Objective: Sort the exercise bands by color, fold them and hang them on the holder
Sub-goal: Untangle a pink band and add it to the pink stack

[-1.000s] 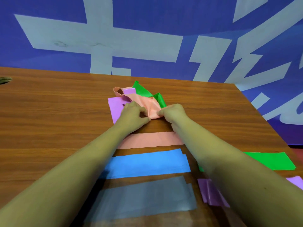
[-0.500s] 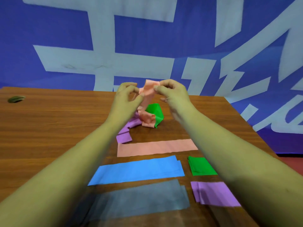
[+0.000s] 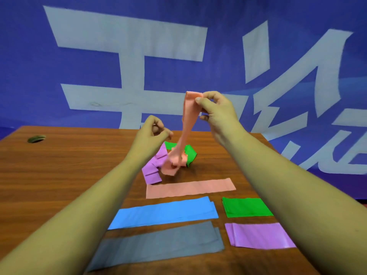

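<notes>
left hand: bare | right hand: bare | left forearm, right forearm: bare up to frame edge

One view only, taken from the person's head, aimed forward and tilted down. Both forearms are seen coming in from the bottom corners, with the left hand, right hand and raised pink band caught mid-frame. The wooden table is looked across from its near side, the grey band lying close under the lens. The blue banner is faced beyond the far edge, bent by the wide angle.
</notes>
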Demonstrator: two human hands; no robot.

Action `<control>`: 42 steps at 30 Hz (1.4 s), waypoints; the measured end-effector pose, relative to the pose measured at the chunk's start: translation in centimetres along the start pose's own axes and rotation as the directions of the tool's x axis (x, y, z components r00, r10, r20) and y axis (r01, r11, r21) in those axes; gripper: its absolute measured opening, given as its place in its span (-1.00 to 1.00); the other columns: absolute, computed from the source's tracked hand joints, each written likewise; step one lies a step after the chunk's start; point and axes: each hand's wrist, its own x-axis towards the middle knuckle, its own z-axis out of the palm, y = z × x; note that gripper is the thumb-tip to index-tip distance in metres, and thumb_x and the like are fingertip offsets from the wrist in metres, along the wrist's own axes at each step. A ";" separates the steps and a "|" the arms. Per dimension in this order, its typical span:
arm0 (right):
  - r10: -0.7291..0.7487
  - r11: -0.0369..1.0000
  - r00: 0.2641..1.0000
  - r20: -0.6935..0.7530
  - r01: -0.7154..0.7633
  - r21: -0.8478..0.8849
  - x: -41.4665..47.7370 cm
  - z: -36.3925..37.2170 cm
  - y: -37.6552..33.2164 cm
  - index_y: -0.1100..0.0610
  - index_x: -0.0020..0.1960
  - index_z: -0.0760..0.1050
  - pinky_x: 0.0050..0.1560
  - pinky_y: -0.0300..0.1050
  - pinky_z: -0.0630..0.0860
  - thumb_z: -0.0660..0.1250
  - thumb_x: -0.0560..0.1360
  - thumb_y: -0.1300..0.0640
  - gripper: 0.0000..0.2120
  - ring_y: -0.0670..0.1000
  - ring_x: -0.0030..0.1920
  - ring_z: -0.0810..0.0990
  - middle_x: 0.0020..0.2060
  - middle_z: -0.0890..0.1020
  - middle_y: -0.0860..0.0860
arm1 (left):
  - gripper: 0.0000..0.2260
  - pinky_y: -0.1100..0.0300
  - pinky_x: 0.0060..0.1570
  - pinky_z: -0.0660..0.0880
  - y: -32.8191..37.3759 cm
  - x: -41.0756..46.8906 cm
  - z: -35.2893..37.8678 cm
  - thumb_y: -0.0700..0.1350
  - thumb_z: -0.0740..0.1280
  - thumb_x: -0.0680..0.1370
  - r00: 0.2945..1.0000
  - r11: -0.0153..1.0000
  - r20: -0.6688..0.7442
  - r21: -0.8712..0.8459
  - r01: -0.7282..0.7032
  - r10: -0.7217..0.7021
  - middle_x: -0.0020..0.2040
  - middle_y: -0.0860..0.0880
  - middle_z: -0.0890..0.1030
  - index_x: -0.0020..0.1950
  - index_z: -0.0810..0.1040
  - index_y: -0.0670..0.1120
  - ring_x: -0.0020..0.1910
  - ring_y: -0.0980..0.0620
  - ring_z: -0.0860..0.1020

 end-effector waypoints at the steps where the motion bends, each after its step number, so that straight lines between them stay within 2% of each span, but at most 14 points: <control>1: -0.017 1.000 1.000 0.011 0.017 0.000 -0.2 0.0 -0.5 0.04 -0.20 0.47 -0.28 -0.18 0.47 0.36 0.51 0.25 -0.83 0.00 -0.21 0.54 -0.21 0.57 0.06 | -0.90 0.17 -0.14 0.51 0.4 -0.1 -0.1 -0.20 0.34 0.51 1.000 1.000 0.009 -0.022 -0.009 0.009 -0.11 -0.19 0.67 -0.08 0.44 -0.07 -0.12 0.03 0.65; 3: -0.047 0.998 0.999 0.022 0.048 -0.029 -0.6 0.1 -1.7 0.06 -0.20 0.49 -0.28 -0.17 0.48 0.37 0.50 0.25 -0.84 -0.02 -0.26 0.52 -0.25 0.56 0.05 | -0.97 0.18 -0.02 0.51 1.7 -0.3 -0.2 -0.13 0.35 0.53 0.997 0.997 0.031 -0.031 -0.066 0.067 -0.08 -0.15 0.66 -0.08 0.52 -0.05 -0.06 -0.01 0.63; 7: -0.070 0.995 0.997 0.029 0.072 -0.071 -1.4 0.0 -3.8 0.09 -0.17 0.55 -0.22 -0.07 0.51 0.40 0.46 0.21 -0.93 -0.01 -0.27 0.54 -0.29 0.59 0.02 | -0.83 0.43 -0.06 0.44 4.9 -0.9 0.3 -0.04 0.24 0.63 0.987 0.989 0.079 -0.042 -0.140 0.143 -0.05 0.03 0.68 -0.04 0.60 -0.03 -0.02 0.17 0.62; 14: -0.036 0.993 0.995 0.096 0.046 -0.109 -3.8 -1.1 -6.4 0.26 0.02 0.60 -0.31 -0.15 0.55 0.40 0.48 0.24 -0.86 -0.02 -0.31 0.63 -0.21 0.66 0.11 | -0.86 0.09 0.08 0.50 8.2 -2.0 1.0 -0.01 0.36 0.49 0.968 0.974 0.114 -0.058 -0.218 0.223 -0.11 0.03 0.65 -0.07 0.59 -0.06 -0.05 0.06 0.59; 18: 0.007 0.998 0.999 0.034 -0.004 -0.067 -4.5 -1.8 -7.4 0.23 0.01 0.59 -0.28 -0.11 0.53 0.39 0.49 0.23 -0.89 0.03 -0.25 0.59 -0.18 0.64 0.12 | -0.71 0.23 -0.01 0.54 8.5 -4.0 1.5 0.09 0.44 0.44 0.961 0.993 0.254 -0.075 -0.093 0.109 -0.10 0.04 0.62 -0.03 0.54 -0.09 -0.09 0.12 0.59; 20: 0.034 0.998 0.999 0.004 -0.034 -0.050 -4.5 -2.1 -7.8 0.20 0.00 0.59 -0.24 -0.07 0.55 0.41 0.49 0.20 -0.89 0.05 -0.19 0.59 -0.14 0.65 0.11 | -0.70 0.27 0.00 0.51 7.6 -5.2 1.7 0.14 0.45 0.44 0.936 0.998 0.350 0.043 -0.051 0.033 -0.01 0.09 0.65 0.03 0.59 -0.02 -0.03 0.17 0.61; 24: 0.065 0.998 0.997 -0.029 -0.065 0.003 -4.6 -3.0 -8.2 0.24 0.04 0.60 -0.17 0.05 0.62 0.44 0.47 0.20 -0.82 0.06 -0.18 0.62 -0.06 0.68 0.15 | -0.85 0.18 -0.02 0.48 5.6 -6.8 1.9 -0.08 0.46 0.50 0.923 0.969 0.383 0.212 -0.125 0.035 0.01 0.01 0.64 0.04 0.66 -0.07 -0.04 0.17 0.59; 27: 0.095 0.995 0.992 -0.078 -0.094 0.019 -4.6 -3.7 -7.6 0.20 -0.02 0.58 -0.29 -0.07 0.56 0.45 0.46 0.21 -0.87 0.03 -0.27 0.57 -0.20 0.62 0.10 | -0.91 0.10 0.02 0.55 5.9 -7.4 1.8 -0.16 0.43 0.52 0.942 0.983 0.336 0.167 -0.078 0.017 -0.03 -0.05 0.68 0.01 0.67 -0.09 -0.06 0.07 0.62; 29: 0.134 0.990 0.987 -0.089 -0.137 -0.032 -4.8 -4.3 -6.9 0.14 -0.08 0.55 -0.34 -0.13 0.54 0.44 0.46 0.23 -0.91 0.00 -0.32 0.52 -0.28 0.56 0.05 | -0.92 0.19 -0.05 0.55 6.9 -7.6 1.6 -0.21 0.39 0.54 0.960 0.999 0.279 0.025 -0.023 0.015 -0.05 -0.06 0.69 0.00 0.66 -0.13 -0.09 0.07 0.61; 33: 0.244 0.967 0.970 -0.011 -0.244 -0.068 -5.7 -5.3 -5.3 0.20 0.04 0.51 -0.47 -0.23 0.45 0.39 0.48 0.32 -0.84 -0.03 -0.40 0.44 -0.27 0.52 0.11 | -0.90 0.23 -0.11 0.58 9.7 -6.8 1.4 -0.23 0.33 0.57 0.979 0.990 0.205 -0.136 0.032 -0.004 -0.06 -0.16 0.66 0.02 0.63 -0.19 -0.11 0.01 0.60; 35: 0.308 0.948 0.948 0.078 -0.299 -0.105 -6.1 -5.8 -4.8 0.20 0.11 0.49 -0.33 -0.14 0.52 0.39 0.48 0.28 -0.78 -0.02 -0.44 0.44 -0.35 0.51 0.09 | -0.90 0.18 -0.15 0.56 11.1 -6.1 1.4 -0.20 0.32 0.57 0.985 0.978 0.173 -0.201 0.048 -0.013 -0.09 -0.14 0.64 -0.01 0.64 -0.11 -0.16 -0.03 0.57; 37: 0.392 0.912 0.904 0.171 -0.358 -0.198 -6.7 -6.1 -4.9 0.17 0.11 0.51 -0.13 -0.03 0.60 0.41 0.47 0.19 -0.77 0.02 -0.40 0.61 -0.40 0.57 0.05 | -0.91 0.14 -0.15 0.55 12.2 -5.5 1.4 -0.16 0.32 0.57 0.988 0.973 0.152 -0.222 0.058 -0.024 -0.11 -0.10 0.64 -0.04 0.63 -0.08 -0.20 -0.03 0.58; 39: 0.468 0.868 0.860 0.205 -0.403 -0.291 -7.3 -6.3 -5.4 0.18 0.13 0.50 -0.05 0.02 0.61 0.45 0.46 0.09 -0.70 0.12 -0.18 0.71 -0.28 0.69 0.09 | -0.90 0.13 -0.17 0.52 13.2 -5.1 1.4 -0.14 0.31 0.58 0.988 0.974 0.156 -0.219 0.052 -0.018 -0.14 -0.09 0.64 -0.06 0.62 -0.08 -0.22 -0.04 0.58; 42: 0.456 0.860 0.876 0.157 -0.389 -0.330 -7.7 -6.5 -6.1 0.20 0.16 0.47 -0.06 0.01 0.62 0.47 0.45 0.00 -0.59 0.12 -0.13 0.70 -0.18 0.73 0.16 | -0.87 0.14 -0.18 0.48 14.1 -4.6 1.4 -0.15 0.28 0.58 0.987 0.971 0.160 -0.228 0.069 -0.033 -0.17 -0.08 0.63 -0.07 0.63 -0.07 -0.23 -0.04 0.57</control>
